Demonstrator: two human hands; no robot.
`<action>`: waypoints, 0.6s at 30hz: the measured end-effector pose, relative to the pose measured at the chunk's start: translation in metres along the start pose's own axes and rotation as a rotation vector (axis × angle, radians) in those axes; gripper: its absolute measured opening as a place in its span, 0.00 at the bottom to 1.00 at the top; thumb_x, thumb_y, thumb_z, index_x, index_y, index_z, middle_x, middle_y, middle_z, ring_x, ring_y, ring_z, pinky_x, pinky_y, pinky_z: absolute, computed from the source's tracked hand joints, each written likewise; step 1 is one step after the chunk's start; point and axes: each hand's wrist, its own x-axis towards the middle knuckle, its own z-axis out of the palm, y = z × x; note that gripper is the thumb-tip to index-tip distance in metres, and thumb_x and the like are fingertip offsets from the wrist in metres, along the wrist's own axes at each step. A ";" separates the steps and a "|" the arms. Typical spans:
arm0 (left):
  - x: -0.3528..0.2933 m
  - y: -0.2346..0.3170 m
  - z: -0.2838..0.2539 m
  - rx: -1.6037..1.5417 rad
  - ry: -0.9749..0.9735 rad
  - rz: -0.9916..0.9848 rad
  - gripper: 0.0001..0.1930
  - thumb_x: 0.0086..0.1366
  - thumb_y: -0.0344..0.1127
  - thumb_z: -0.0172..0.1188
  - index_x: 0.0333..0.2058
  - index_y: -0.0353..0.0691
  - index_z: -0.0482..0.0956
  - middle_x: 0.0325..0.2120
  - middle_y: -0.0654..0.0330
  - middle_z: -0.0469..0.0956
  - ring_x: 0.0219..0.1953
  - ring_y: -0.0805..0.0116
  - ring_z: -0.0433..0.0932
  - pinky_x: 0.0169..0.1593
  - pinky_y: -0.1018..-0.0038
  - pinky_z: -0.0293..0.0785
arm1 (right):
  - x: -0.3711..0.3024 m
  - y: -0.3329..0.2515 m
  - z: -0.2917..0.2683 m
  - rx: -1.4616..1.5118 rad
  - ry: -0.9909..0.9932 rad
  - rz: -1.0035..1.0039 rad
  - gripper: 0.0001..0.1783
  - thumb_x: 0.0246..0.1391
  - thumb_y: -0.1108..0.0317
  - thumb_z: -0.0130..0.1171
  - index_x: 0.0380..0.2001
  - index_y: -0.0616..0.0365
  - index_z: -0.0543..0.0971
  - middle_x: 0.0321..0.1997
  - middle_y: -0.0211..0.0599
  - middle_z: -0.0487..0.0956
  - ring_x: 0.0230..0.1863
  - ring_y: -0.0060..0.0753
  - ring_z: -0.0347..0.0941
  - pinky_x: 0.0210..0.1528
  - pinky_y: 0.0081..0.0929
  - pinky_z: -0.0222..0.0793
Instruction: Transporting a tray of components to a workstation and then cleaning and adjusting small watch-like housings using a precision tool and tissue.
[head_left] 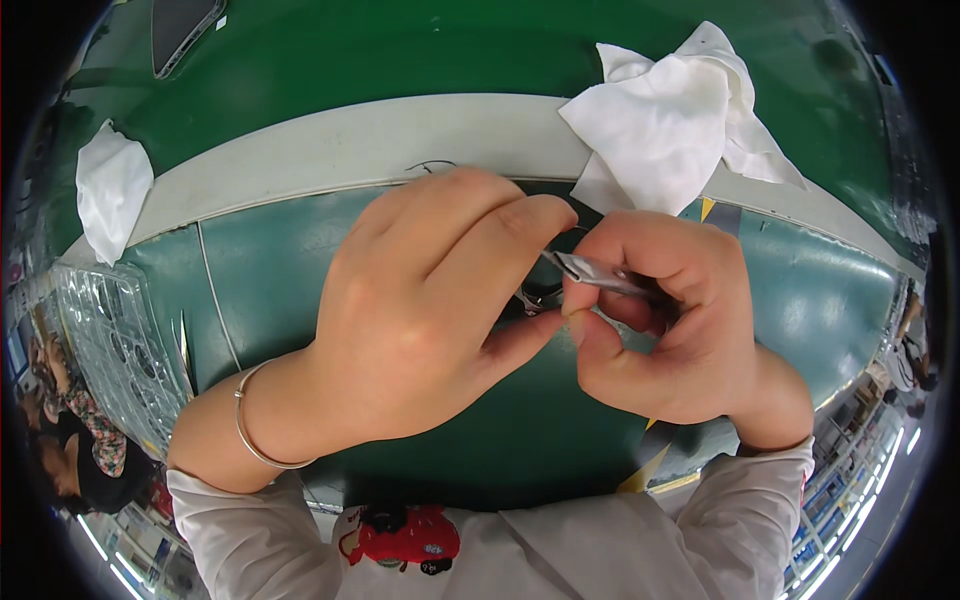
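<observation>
In the middle of the view my two hands meet above a green work surface. My left hand (430, 310) is closed, its index finger and thumb curled toward a small dark piece (540, 296) that is mostly hidden behind the fingers; what it grips I cannot make out. Closed around a slim silvery metal tool (603, 274), possibly tweezers, is my right hand (668, 310). One end of the tool points toward the left fingertips. The right thumb and index finger press together beside the left thumb. A thin dark wire (432, 163) shows beyond the left knuckles.
White cloths (665, 120) lie crumpled at the far right, across a pale raised ledge (400, 130). Another white cloth (113, 190) is at the left, near a clear plastic tray (115, 330) and a pointed metal tool (183, 345). A phone (185, 32) rests far left. A co-worker (85, 450) sits at left.
</observation>
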 end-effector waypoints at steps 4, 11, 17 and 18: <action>0.006 -0.001 -0.002 0.032 -0.012 0.017 0.24 0.41 0.30 0.77 0.40 0.33 0.83 0.37 0.54 0.77 0.33 0.57 0.78 0.36 0.69 0.75 | 0.001 0.001 -0.006 0.131 -0.010 0.065 0.07 0.41 0.82 0.56 0.27 0.60 0.75 0.23 0.17 0.69 0.21 0.06 0.52 0.22 0.13 0.46; 0.010 -0.001 -0.008 0.095 -0.052 -0.037 0.26 0.38 0.39 0.79 0.38 0.36 0.85 0.36 0.57 0.76 0.35 0.58 0.73 0.38 0.66 0.69 | 0.011 -0.002 -0.018 0.313 -0.070 0.147 0.07 0.40 0.83 0.53 0.26 0.61 0.74 0.21 0.20 0.69 0.20 0.07 0.54 0.22 0.12 0.47; 0.012 -0.001 -0.015 0.109 -0.054 -0.062 0.25 0.38 0.42 0.79 0.36 0.38 0.85 0.36 0.59 0.76 0.36 0.59 0.71 0.39 0.67 0.68 | 0.014 -0.010 -0.017 0.476 -0.042 0.324 0.07 0.39 0.82 0.55 0.26 0.62 0.75 0.23 0.23 0.72 0.21 0.08 0.57 0.23 0.12 0.49; 0.012 -0.002 -0.017 0.108 -0.069 -0.071 0.24 0.38 0.42 0.79 0.36 0.39 0.85 0.36 0.59 0.77 0.36 0.59 0.71 0.39 0.67 0.67 | 0.016 -0.012 -0.019 0.474 -0.045 0.321 0.07 0.39 0.82 0.55 0.26 0.62 0.75 0.23 0.23 0.72 0.21 0.08 0.57 0.23 0.12 0.49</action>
